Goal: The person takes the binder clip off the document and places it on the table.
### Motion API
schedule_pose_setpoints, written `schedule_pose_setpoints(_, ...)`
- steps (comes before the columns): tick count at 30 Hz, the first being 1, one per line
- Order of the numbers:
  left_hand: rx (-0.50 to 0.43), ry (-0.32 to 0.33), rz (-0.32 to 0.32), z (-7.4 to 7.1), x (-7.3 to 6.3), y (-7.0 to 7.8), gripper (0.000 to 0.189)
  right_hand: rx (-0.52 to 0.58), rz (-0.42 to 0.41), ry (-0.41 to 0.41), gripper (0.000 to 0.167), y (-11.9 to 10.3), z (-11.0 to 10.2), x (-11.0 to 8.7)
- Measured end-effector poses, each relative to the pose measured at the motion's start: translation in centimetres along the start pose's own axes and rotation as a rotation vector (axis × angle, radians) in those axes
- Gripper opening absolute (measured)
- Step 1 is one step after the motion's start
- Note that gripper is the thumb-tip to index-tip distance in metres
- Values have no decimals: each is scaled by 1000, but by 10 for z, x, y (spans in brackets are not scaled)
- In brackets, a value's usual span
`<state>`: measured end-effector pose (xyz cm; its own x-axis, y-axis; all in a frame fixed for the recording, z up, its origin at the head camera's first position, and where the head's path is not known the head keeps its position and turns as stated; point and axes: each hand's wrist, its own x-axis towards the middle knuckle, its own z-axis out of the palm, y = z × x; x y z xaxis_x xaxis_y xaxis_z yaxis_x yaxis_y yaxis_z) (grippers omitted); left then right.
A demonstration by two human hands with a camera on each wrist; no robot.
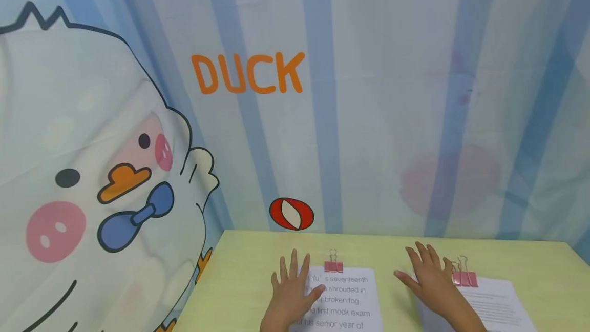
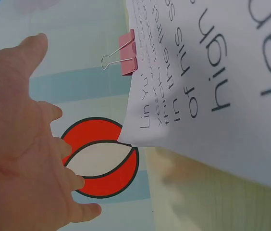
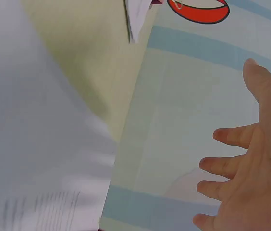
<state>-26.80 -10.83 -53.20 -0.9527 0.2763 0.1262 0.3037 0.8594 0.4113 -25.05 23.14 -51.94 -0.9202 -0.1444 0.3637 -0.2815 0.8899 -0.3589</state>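
Note:
Two paper stacks lie on the pale yellow table. The left stack carries large printed text, and a pink binder clip grips its top edge. My left hand, fingers spread and straight, is over that stack's left side; the left wrist view shows it apart from the paper, holding nothing. The right stack has smaller print and its own pink binder clip at the top. Over its upper left corner is my right hand, fingers extended, with nothing in it. In the right wrist view this hand is apart from the paper.
The table runs back to a hanging blue-and-white striped cloth with DUCK lettering. A large printed duck fills the cloth on the left. A red and white oval is printed low, behind the table's back edge.

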Motion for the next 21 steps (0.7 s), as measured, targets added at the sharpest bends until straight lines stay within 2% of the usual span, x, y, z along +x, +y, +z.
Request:
schedule_pose_setpoints(6, -21, 1, -49, -1, 11, 1, 83, 21, -18, 7, 65, -10, 3, 11)
schedule_pose_setpoints(16, -62, 21, -36, -4, 27, -3, 82, 77, -26, 6, 62, -24, 6, 30)
schedule_pose_setpoints(18, -71, 26, -53, -4, 30, -6, 80, 89, -22, -9, 61, -26, 8, 33)
schedule_pose_setpoints(21, -93, 28, -115, -3, 32, -12, 76, 104, -23, -28, 61, -32, 13, 40)
